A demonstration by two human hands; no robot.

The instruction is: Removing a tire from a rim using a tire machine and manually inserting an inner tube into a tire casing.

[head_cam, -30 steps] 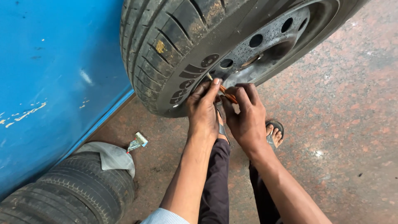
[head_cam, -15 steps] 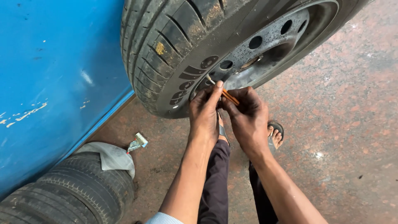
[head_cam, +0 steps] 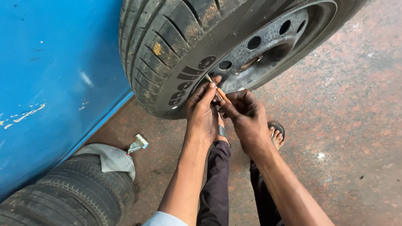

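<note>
A large black tyre (head_cam: 167,46) on a grey steel rim (head_cam: 268,46) with round holes stands upright against me. Both my hands meet at its lower sidewall. My left hand (head_cam: 203,111) pinches the tip of a thin orange strip (head_cam: 218,91) against the rubber. My right hand (head_cam: 247,117) grips the same strip lower down, knuckles towards the rim. The strip's lower part is hidden between my fingers.
A blue metal panel (head_cam: 54,79) fills the left side. A second tyre (head_cam: 71,196) lies at bottom left with a grey cloth (head_cam: 106,157) and a small wrapper (head_cam: 138,143) beside it. My sandalled foot (head_cam: 276,134) rests on the reddish stone floor (head_cam: 347,125).
My hands have shifted slightly up and left along the sidewall, and the orange strip now points more towards the rubber. The tyre has not moved.
</note>
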